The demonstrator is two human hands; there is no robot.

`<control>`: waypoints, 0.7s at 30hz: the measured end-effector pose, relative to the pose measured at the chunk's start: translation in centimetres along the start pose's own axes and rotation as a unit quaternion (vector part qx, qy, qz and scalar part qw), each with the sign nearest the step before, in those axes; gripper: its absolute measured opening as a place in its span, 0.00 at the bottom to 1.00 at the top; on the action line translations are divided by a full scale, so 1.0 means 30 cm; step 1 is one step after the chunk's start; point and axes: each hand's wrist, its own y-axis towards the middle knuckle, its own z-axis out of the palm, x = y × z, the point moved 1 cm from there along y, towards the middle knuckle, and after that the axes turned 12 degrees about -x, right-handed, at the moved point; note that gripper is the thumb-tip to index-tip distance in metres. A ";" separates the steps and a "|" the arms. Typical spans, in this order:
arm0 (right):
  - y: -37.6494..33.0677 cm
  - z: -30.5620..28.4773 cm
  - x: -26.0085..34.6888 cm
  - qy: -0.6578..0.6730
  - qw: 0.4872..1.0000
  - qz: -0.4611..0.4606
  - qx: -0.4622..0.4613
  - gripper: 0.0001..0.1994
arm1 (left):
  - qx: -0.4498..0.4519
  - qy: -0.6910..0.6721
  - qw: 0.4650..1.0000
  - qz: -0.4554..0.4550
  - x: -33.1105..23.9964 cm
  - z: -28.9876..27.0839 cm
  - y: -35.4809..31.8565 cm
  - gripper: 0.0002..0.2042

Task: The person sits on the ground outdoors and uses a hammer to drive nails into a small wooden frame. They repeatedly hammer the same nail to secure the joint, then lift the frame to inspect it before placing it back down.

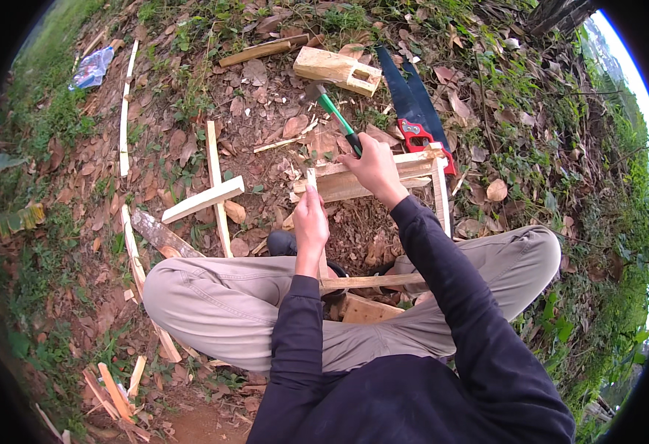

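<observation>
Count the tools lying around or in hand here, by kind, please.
Hammer: 1, in the right hand
Handsaws: 2, on the ground
Total: 3

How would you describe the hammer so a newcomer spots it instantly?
Start at the pale wooden frame on the leafy ground ahead of the crossed legs. The right hand above it grips the hammer, the only tool with a green handle, unlike the red-handled saw beside it.
</observation>
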 end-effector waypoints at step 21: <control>-0.005 0.017 -0.028 -0.047 0.997 -0.054 0.017 0.20 | -0.032 0.183 0.982 0.043 -0.035 0.026 -0.017 0.31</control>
